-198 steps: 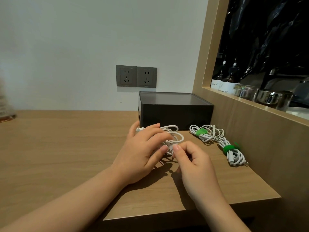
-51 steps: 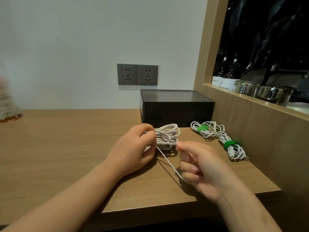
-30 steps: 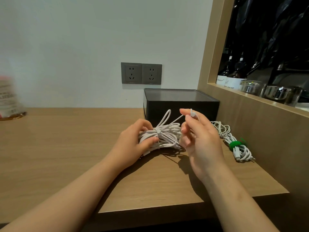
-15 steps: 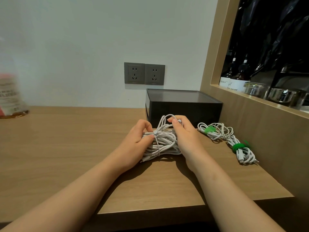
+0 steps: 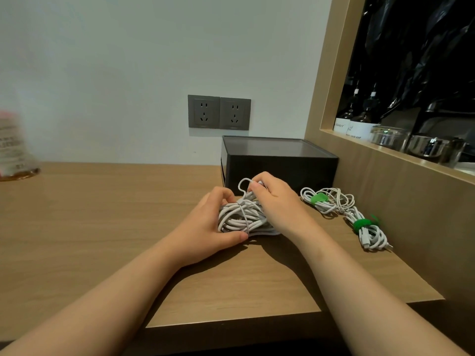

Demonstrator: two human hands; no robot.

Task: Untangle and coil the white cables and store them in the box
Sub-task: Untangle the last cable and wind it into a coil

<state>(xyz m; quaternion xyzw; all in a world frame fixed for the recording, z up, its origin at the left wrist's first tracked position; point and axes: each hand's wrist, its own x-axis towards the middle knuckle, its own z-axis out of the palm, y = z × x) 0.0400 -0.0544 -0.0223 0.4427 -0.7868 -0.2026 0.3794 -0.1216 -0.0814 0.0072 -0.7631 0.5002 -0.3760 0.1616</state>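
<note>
A coiled bundle of white cable (image 5: 241,219) lies on the wooden table (image 5: 102,227) in front of the black box (image 5: 280,165). My left hand (image 5: 205,227) grips the bundle's left end, thumb underneath. My right hand (image 5: 277,204) rests over the bundle's right side and pinches a cable loop at its top. One strand wraps across the middle of the bundle. The box stands against the wall with its lid on.
Two more white cable coils with green ties (image 5: 344,214) lie to the right, near the wooden side wall (image 5: 401,201). Wall sockets (image 5: 218,113) sit above the box. A blurred jar (image 5: 12,150) stands far left. Bottles and metal containers (image 5: 401,140) fill the right shelf.
My right hand brought the free cable end from in front of the bundle up and over it, and now pinches it at the top. The left hand kept holding the bundle.
</note>
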